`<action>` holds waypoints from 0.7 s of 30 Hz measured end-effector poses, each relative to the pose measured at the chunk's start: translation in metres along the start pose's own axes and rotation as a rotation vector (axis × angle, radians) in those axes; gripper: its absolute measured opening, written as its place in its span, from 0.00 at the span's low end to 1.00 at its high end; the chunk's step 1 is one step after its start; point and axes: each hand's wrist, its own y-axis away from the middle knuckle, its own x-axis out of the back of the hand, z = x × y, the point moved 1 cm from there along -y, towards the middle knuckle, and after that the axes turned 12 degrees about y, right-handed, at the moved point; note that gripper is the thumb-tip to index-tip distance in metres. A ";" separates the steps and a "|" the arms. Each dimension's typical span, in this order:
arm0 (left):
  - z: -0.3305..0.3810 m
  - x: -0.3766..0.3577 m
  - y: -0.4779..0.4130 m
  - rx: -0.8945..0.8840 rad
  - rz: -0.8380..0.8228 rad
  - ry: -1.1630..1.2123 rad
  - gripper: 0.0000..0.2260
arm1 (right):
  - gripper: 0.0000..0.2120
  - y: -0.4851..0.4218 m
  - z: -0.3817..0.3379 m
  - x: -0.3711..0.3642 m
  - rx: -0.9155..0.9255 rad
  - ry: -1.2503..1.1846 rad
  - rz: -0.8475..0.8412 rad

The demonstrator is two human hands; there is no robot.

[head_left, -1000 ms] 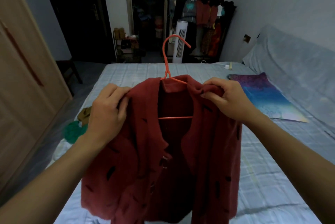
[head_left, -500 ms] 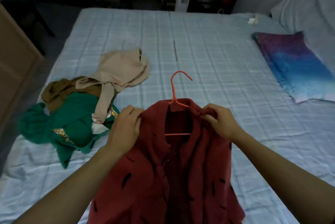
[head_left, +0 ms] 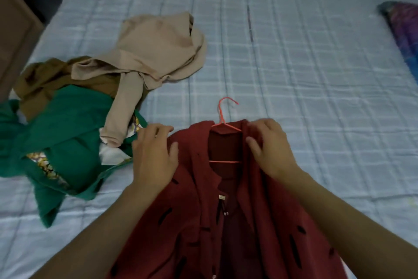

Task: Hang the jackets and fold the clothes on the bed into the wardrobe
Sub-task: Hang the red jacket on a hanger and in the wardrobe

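Jacket count: one red jacket [head_left: 194, 222] with dark dash marks, front open.
Hanger count: one orange hanger [head_left: 222, 120], inside the jacket's neck; hook and lower bar are visible, shoulders are covered by fabric.
Jacket location: on the near part of the bed [head_left: 305, 64], collar pointing away from the person, body running towards the lower edge of the view.
Loose garment count: three, heaped on the left side of the bed.
Garment 1: beige garment [head_left: 158, 52], farthest of the heap, one sleeve lying across the other two.
Garment 2: brown garment [head_left: 43, 77], at the far left, partly under the beige one.
Garment 3: green garment [head_left: 61, 134] with a yellow patterned lining, nearest, just beside the jacket's left shoulder.
Hand count: two, both bare, both forearms reaching in from the lower edge.
Left hand [head_left: 153, 156]: palm down on the jacket's left shoulder; fingers nearly straight and laid flat, thumb spread onto the fabric; nothing is gripped.
Right hand [head_left: 271, 149]: palm down on the jacket's right shoulder next to the hanger; fingers bent over the collar fold, thumb lying on the fabric; cannot tell whether fabric is pinched.
Other items: one purple and blue pillow [head_left: 404, 30] at the right edge; one wooden panel [head_left: 13, 30] at the left edge.
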 end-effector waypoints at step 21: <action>-0.059 -0.027 0.071 0.178 -0.184 -0.100 0.08 | 0.28 0.025 -0.065 -0.122 0.147 -0.045 -0.204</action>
